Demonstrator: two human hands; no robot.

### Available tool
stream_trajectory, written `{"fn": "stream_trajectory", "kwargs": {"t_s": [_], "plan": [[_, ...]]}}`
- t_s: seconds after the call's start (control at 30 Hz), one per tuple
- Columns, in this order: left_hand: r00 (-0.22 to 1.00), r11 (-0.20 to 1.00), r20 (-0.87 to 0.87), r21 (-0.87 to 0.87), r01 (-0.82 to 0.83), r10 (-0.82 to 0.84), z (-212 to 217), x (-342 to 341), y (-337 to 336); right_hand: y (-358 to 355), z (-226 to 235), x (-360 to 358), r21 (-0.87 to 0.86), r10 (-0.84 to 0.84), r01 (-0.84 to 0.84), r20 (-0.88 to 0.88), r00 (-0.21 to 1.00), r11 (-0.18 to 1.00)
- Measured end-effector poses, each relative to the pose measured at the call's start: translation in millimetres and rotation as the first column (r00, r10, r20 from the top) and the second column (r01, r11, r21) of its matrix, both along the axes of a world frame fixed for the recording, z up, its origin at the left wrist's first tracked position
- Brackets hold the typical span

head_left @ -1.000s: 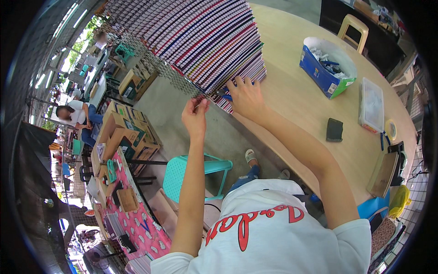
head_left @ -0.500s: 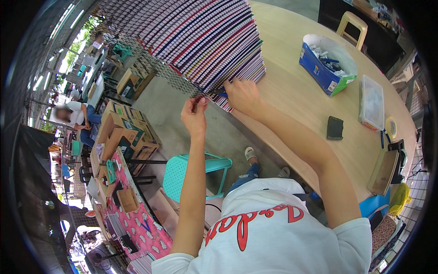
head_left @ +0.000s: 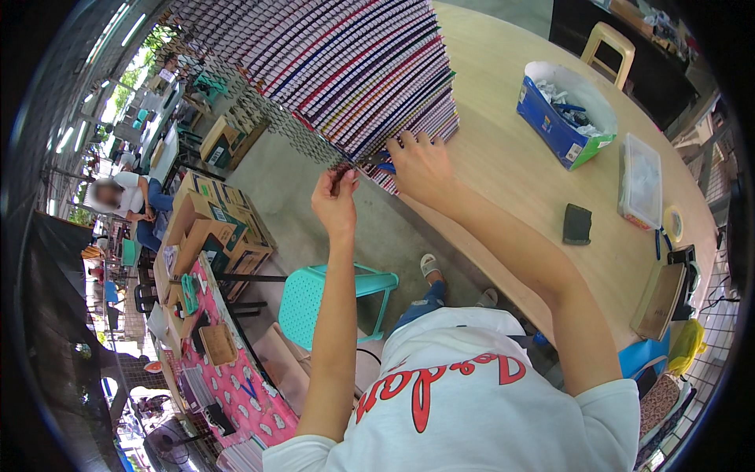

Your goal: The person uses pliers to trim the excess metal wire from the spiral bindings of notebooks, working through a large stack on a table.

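Note:
A tall stack of wire-bound notebooks (head_left: pixel 370 86) with coloured edges stands at the table's near left edge, wire spines toward me. Lengths of wire binding (head_left: pixel 295 128) stick out past the stack on its left side. At the lower corner, my left hand (head_left: pixel 336 200) is closed in a pinch on a dark reddish end of wire binding. My right hand (head_left: pixel 422 169) lies against the lower spines, fingers curled round a small blue-handled tool (head_left: pixel 386 167). Its tip points at the wire near my left fingers; the tool's exact kind is mostly hidden by the hand.
On the wooden table (head_left: pixel 503 185) are a blue carton of scraps (head_left: pixel 562 118), a clear plastic box (head_left: pixel 642 181), a dark block (head_left: pixel 577 224) and a tape roll (head_left: pixel 673 223). A turquoise stool (head_left: pixel 307 303), cardboard boxes (head_left: pixel 216 228) and a pink-covered table (head_left: pixel 252 393) are at left. A person (head_left: pixel 134 197) sits beyond.
My right hand has shifted very slightly, its fingers a little more spread over the spines. The left hand keeps its pinch in nearly the same place.

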State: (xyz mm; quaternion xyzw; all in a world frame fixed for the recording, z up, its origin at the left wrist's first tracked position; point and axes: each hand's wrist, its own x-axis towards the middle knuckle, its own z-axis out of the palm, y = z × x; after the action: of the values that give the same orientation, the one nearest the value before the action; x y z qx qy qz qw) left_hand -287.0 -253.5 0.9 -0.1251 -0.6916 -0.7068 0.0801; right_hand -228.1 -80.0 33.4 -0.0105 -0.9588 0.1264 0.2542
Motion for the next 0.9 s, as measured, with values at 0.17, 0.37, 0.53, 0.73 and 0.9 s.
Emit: {"fn": "stream_trajectory", "kwargs": {"t_s": [0.17,0.37,0.53,0.73,0.9], "plan": [[1.0,1.0,0.006,-0.025,-0.017,0.017,1.8,-0.3,-1.1,-8.0,-2.1,-6.2,0.036,-0.016,0.016,-0.02,1.0,0.999],[1.0,1.0,-0.008,-0.024,-0.008,0.008,3.8,0.4,1.5,1.3,-12.3,-19.5,-0.068,0.082,-0.08,0.021,0.996,0.994],[1.0,1.0,0.007,-0.01,-0.008,0.008,4.3,-0.3,-0.5,1.4,-4.9,-14.5,-0.101,0.113,-0.099,0.15,0.982,0.99],[1.0,1.0,0.001,-0.018,-0.002,0.002,2.4,0.5,-8.2,-2.0,8.1,-0.4,-0.03,0.002,-0.003,-0.033,0.999,1.0],[1.0,0.999,0.01,-0.038,0.024,-0.024,13.7,3.0,-5.9,-5.1,8.2,-3.7,0.066,-0.015,0.018,-0.039,0.999,0.998]]}}
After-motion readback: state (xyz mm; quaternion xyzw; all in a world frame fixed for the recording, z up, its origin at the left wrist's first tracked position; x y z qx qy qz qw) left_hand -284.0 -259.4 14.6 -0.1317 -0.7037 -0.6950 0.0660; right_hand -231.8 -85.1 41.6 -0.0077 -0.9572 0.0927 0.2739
